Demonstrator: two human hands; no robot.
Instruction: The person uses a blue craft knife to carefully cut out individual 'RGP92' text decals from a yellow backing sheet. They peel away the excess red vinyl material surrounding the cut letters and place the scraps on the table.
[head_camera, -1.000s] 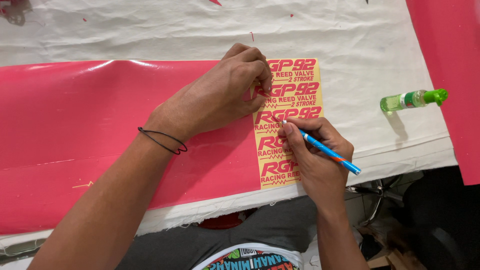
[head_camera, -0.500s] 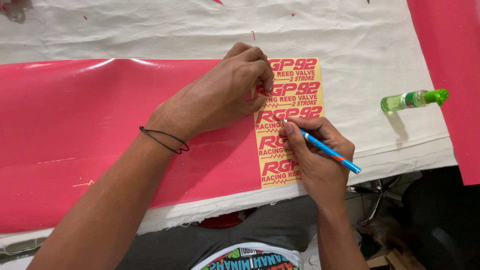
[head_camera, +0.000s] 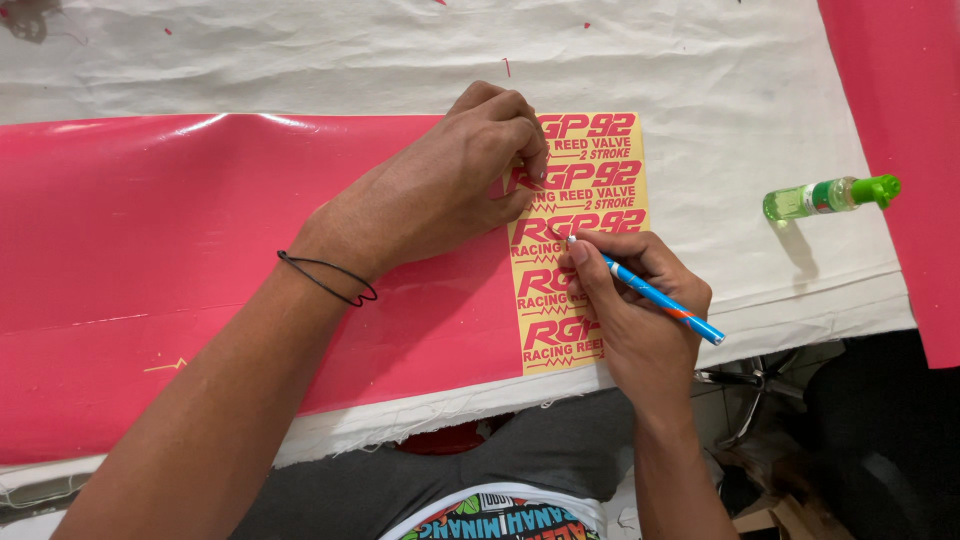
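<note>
Yellow sticker sheet (head_camera: 590, 200) flat on table, blue pen-like tool (head_camera: 660, 300) tilted, tip touching it.

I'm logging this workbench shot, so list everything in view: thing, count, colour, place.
vinyl sheet: one, glossy pink-red, across the cloth's left and middle
sticker sheet: one, yellow with red lettering, at the vinyl's right end
cloth: one, off-white, covering the table
small bottle: one, green, lying on the cloth at right
second pink sheet: one, far right edge
wrist band: one, black, left wrist
pen-like tool: one, blue, in the right hand
left hand: pressing the sticker sheet
right hand: gripping the tool, tip on the sticker sheet
</note>
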